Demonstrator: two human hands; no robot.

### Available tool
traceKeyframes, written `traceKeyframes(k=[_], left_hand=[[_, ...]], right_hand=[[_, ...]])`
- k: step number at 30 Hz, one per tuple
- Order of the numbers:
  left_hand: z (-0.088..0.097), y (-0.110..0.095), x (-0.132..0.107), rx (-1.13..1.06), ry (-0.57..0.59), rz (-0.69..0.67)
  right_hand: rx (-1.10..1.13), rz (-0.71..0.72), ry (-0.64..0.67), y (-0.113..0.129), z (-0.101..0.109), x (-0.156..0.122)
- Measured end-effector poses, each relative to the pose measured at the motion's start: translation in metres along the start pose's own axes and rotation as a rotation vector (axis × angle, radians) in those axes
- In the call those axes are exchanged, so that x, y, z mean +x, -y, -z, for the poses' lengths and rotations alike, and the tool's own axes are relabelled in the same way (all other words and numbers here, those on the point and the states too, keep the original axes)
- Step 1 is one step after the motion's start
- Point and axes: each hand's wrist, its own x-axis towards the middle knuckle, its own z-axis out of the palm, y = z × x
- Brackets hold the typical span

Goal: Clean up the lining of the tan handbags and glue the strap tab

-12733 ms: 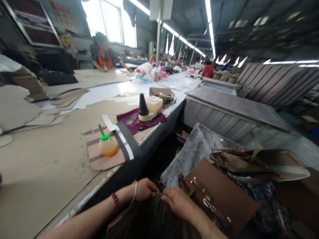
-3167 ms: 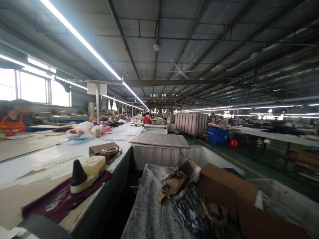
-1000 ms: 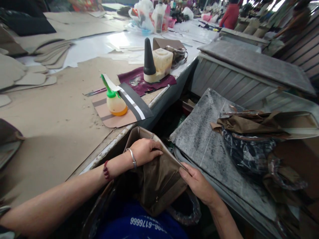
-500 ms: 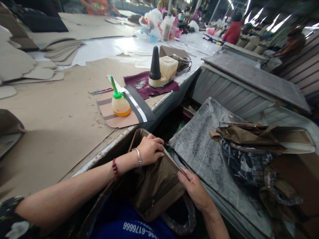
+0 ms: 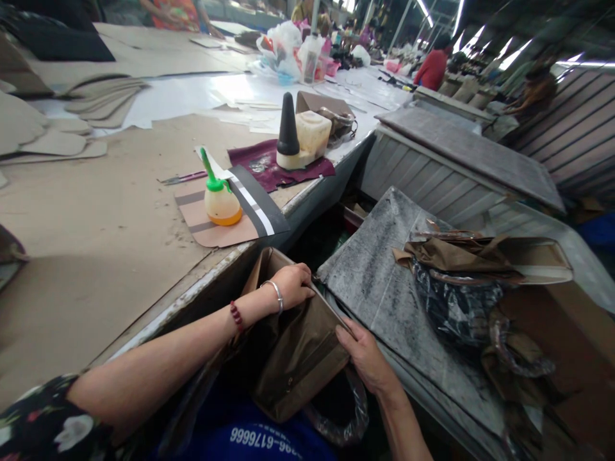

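A brown handbag (image 5: 298, 358) rests on my lap, its lining facing up and its mouth edge running between my hands. My left hand (image 5: 292, 285) grips the bag's edge near its far corner, fingers curled over the rim. Farther along the same edge, my right hand (image 5: 362, 352) pinches the rim between thumb and fingers. A plastic-wrapped handle (image 5: 353, 419) loops out below my right hand. The blue apron (image 5: 250, 435) with white lettering lies under the bag.
On the worktable (image 5: 96, 224) stand a green-capped glue bottle (image 5: 223, 202) on a striped panel and a black cone (image 5: 288, 128) on purple cloth. To the right, another brown bag (image 5: 461, 282) lies on a grey board (image 5: 369, 256). A person in red (image 5: 432, 67) sits farther back.
My left hand has shifted slightly along the bag's edge, and its fingers are more curled. My right hand keeps its pinch. The view has swung a little to the right.
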Motion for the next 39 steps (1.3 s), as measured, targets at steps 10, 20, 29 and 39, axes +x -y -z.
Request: traceKeyframes(k=[10, 20, 29, 39], left_hand=[[-0.008, -0.003, 0.004, 0.034, -0.007, 0.015], [-0.015, -0.009, 0.010, 0.054, 0.042, 0.017], [-0.027, -0.015, 0.013, 0.081, 0.017, 0.049], [-0.027, -0.021, 0.010, 0.103, -0.034, 0.135]], right_hand=[[0.038, 0.023, -0.049, -0.003, 0.001, -0.006], [-0.289, 0.083, -0.093, -0.007, 0.011, -0.007], [-0.475, 0.136, -0.095, -0.010, 0.019, -0.005], [-0.308, 0.028, -0.145, -0.021, 0.019, 0.010]])
